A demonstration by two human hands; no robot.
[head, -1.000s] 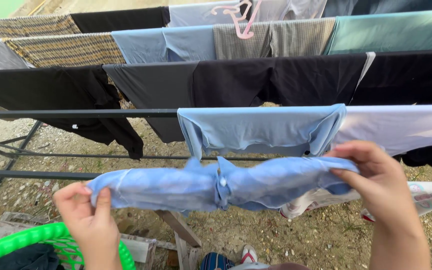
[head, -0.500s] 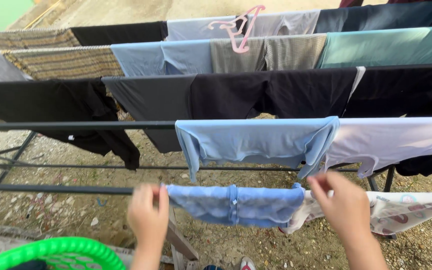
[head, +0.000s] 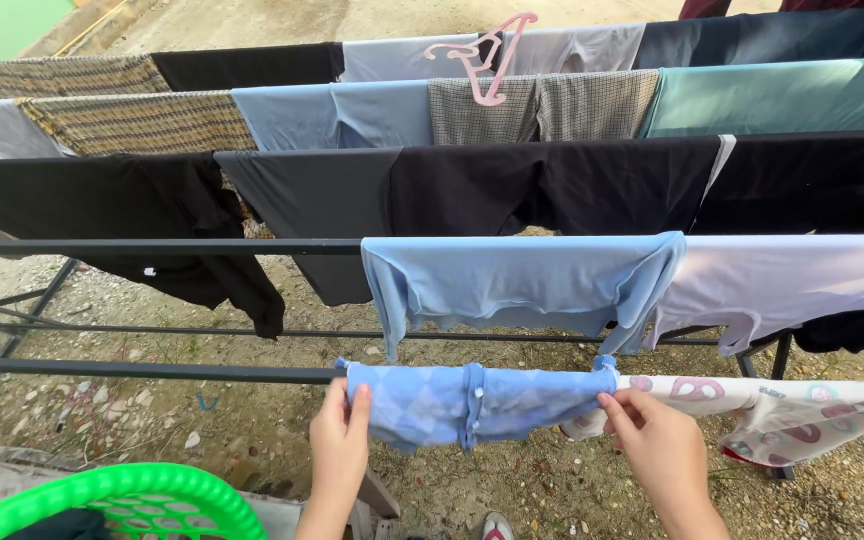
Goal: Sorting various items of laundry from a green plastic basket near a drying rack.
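Observation:
A small blue patterned garment [head: 477, 402] hangs over the nearest black rail [head: 142, 371] of a drying rack. My left hand [head: 340, 440] pinches its left edge and my right hand [head: 652, 440] pinches its right edge, both at rail height. Right beside it on the same rail hangs a white printed cloth [head: 792, 410]. One rail further back hang a light blue shirt [head: 522, 280] and a pale lilac shirt [head: 802, 275].
Further rails carry black garments [head: 512, 185], checked cloths [head: 142, 120], a teal cloth [head: 782, 95] and a pink hanger [head: 487, 55]. A green laundry basket [head: 122, 500] stands at the lower left. Gravel ground lies beneath, with my shoe [head: 497, 525] at the bottom.
I lowered the blue garment from in front of me onto the nearest rail. My hands now grip its two ends on the rail, closer together than before.

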